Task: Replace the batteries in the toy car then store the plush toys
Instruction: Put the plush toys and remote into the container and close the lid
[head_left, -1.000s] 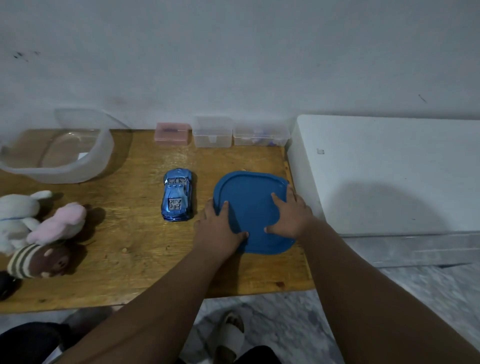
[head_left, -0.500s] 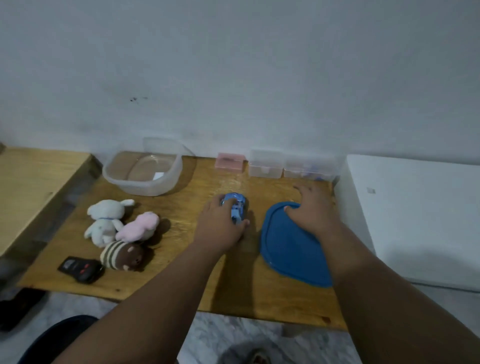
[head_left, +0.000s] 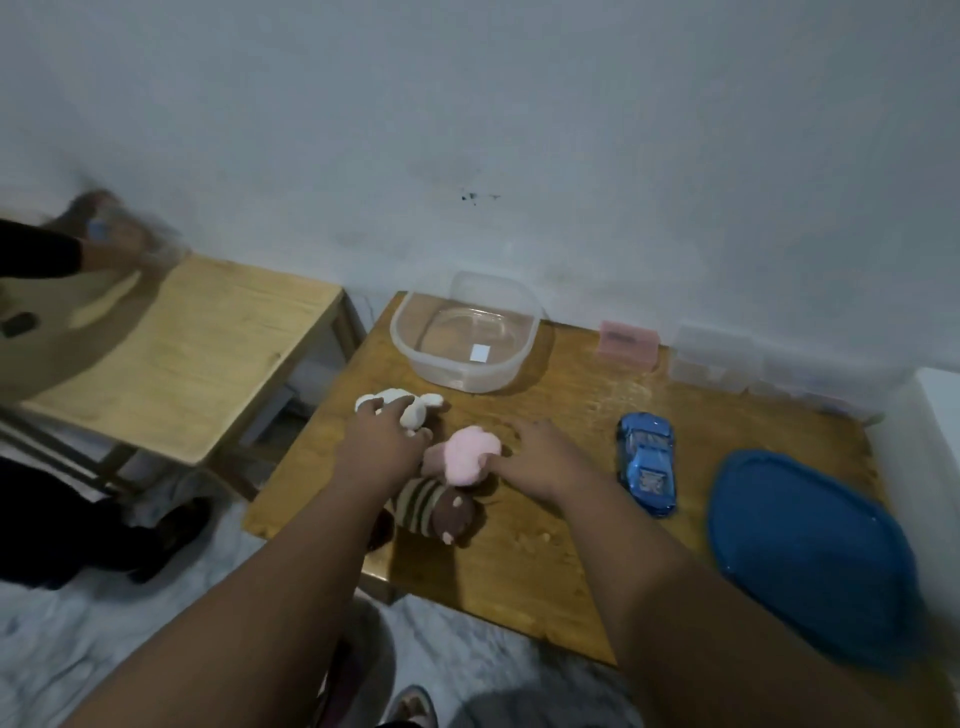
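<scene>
Three plush toys lie at the left of the wooden table (head_left: 571, 545). My left hand (head_left: 384, 441) closes over the white plush (head_left: 413, 408). My right hand (head_left: 535, 457) grips the right side of the pink plush (head_left: 467, 454), thumb pressed into it. The brown striped plush (head_left: 436, 506) lies just below them, partly under my left forearm. The blue toy car (head_left: 647, 462) stands untouched to the right of my right hand. An open clear plastic container (head_left: 467, 364) sits at the table's back, beyond the plush toys.
The container's blue lid (head_left: 810, 551) lies flat at the right front. A pink box (head_left: 626, 340) and small clear boxes (head_left: 711, 358) line the wall. A wooden stool (head_left: 192, 353) stands left of the table, with another person (head_left: 41, 260) behind it. A white surface (head_left: 935, 415) borders the right.
My left hand left the toy car and my right hand left the blue lid; both moved left onto the plush toys. My view swung left.
</scene>
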